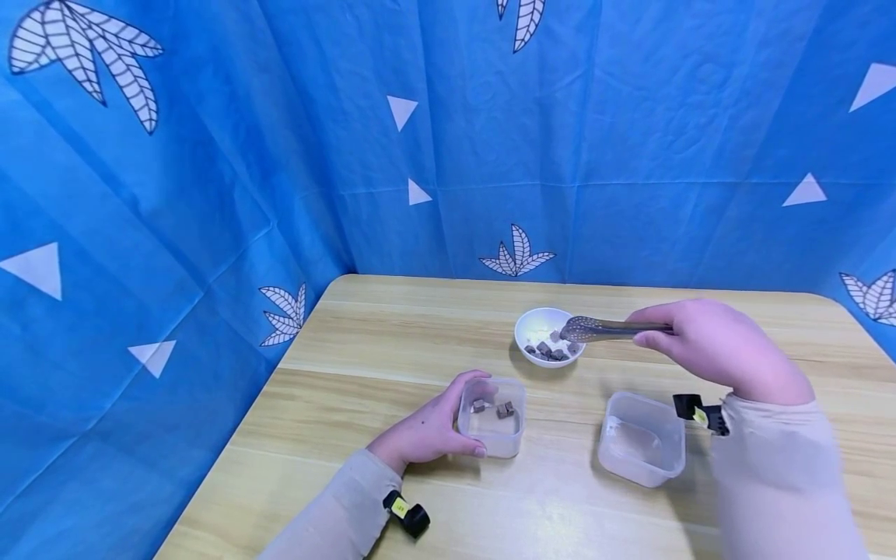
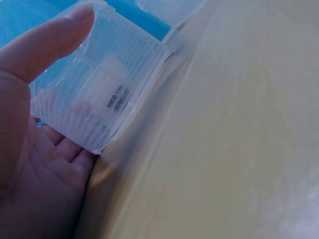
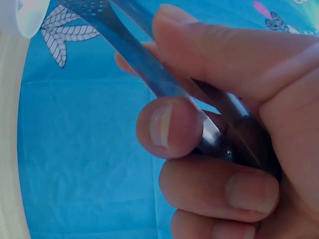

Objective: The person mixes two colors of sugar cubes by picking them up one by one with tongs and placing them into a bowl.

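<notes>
My left hand (image 1: 434, 426) holds a clear plastic container (image 1: 498, 445) on the table, thumb on the near side and fingers around the far side. A few small brown cubes (image 1: 505, 410) lie on its bottom. In the left wrist view, dark print shows through the container (image 2: 127, 59). My right hand (image 1: 724, 350) grips metal tongs (image 1: 609, 330), their perforated heads over the right part of a white bowl (image 1: 530, 320). Several brown cubes (image 1: 544, 350) sit in that bowl. Whether the tongs pinch a cube, I cannot tell. The right wrist view shows fingers curled round the tongs (image 3: 144, 74).
A second clear plastic container (image 1: 640, 465) stands on the wooden table (image 1: 392, 334), below my right hand and left of the forearm. It shows no cubes. Behind and at the left hangs a blue cloth (image 1: 336, 140) with white leaves and triangles.
</notes>
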{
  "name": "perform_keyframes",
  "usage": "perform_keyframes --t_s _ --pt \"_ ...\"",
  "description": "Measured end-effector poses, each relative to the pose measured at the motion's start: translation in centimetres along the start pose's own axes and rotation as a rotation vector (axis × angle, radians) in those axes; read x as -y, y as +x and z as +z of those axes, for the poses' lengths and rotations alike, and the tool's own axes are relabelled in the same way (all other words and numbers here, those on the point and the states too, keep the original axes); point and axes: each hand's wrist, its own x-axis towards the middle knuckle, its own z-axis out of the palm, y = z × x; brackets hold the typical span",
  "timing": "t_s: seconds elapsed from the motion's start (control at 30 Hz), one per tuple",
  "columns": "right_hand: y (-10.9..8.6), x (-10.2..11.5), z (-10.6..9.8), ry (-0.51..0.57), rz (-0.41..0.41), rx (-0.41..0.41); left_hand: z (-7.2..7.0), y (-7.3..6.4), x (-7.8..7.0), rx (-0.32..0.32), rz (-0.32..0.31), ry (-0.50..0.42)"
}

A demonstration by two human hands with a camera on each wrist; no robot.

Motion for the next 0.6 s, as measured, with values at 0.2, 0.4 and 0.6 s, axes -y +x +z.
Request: perform_keyframes --t_s 0.2,0.4,0.6 --pt "0.3 -0.4 0.4 -0.005 0.017 0.009 0.0 0.0 0.1 -0.003 0.002 -0.003" --pt "0.5 -0.4 0.6 -0.007 0.021 0.017 0.0 0.0 0.1 -0.005 -0.003 -0.002" --pt "0.4 0.6 0.4 0.001 0.017 0.021 0.0 0.0 0.2 0.0 0.002 -0.009"
